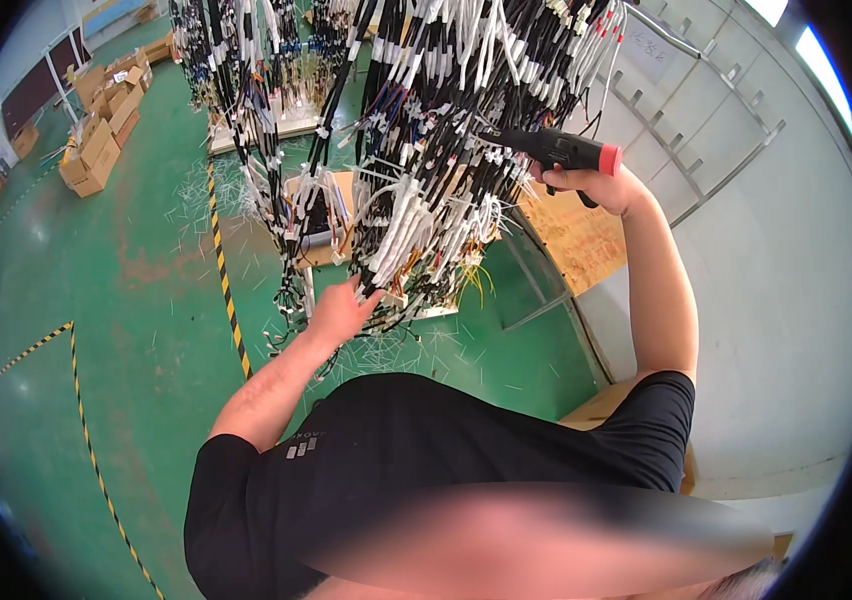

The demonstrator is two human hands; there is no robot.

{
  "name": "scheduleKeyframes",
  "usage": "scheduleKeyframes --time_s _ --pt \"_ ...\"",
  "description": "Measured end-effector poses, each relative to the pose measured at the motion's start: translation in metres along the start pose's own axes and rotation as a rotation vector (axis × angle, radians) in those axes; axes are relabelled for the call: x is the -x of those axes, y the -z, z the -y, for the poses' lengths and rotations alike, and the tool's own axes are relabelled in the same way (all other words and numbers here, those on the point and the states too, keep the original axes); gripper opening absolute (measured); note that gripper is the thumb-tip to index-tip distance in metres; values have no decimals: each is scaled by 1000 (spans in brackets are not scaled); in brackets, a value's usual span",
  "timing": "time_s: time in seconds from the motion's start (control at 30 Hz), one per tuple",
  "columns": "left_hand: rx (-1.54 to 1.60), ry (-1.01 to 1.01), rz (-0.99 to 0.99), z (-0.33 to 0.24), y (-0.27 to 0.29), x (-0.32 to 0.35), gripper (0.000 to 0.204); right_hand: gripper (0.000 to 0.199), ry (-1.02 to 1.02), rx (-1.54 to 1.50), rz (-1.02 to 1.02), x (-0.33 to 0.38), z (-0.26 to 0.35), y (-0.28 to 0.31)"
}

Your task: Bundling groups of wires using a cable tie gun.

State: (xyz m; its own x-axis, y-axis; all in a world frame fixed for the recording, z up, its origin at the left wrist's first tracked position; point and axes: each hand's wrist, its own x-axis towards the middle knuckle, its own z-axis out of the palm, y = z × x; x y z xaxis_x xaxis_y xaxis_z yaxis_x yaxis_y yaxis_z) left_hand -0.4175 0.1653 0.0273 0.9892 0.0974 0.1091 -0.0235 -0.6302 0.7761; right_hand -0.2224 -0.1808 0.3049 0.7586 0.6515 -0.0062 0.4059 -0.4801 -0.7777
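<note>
Black and white wire harnesses (401,235) hang in a dense mass in front of me, with white connectors and loose tie ends sticking out. Low on this mass, my left hand (341,312) is closed round the bottom of a white-wrapped harness bundle. Higher up on the right, my right hand (598,187) grips a black cable tie gun (558,150) with a red rear end. The gun's nose points left and reaches the hanging wires. Whether a tie sits in its tip is too small to tell.
Metal rack bars (691,170) and a wooden board (576,240) stand at the right by the wall. Cut tie ends litter the green floor (156,330). Yellow-black tape (221,255) marks it. Cardboard boxes (93,158) lie far left, and another hanging harness group (236,80) is behind.
</note>
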Motion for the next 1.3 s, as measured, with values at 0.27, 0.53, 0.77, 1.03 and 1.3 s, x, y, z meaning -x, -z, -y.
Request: scheduleKeyframes --time_s 0.27,0.53,0.77,1.03,1.3 --pt "-6 -62 -80 10 -12 0 56 34 64 168 -9 -6 8 4" --pt "106 -92 -86 14 -4 -3 50 32 -93 -11 497 1 13 24" --pt "105 -69 -26 11 1 -3 55 34 29 51 139 10 1 28" --pt "141 -4 35 13 1 -5 52 33 -68 125 57 9 -9 10" --pt "73 -99 -44 11 -6 -2 48 36 -24 -133 1 1 12 4"
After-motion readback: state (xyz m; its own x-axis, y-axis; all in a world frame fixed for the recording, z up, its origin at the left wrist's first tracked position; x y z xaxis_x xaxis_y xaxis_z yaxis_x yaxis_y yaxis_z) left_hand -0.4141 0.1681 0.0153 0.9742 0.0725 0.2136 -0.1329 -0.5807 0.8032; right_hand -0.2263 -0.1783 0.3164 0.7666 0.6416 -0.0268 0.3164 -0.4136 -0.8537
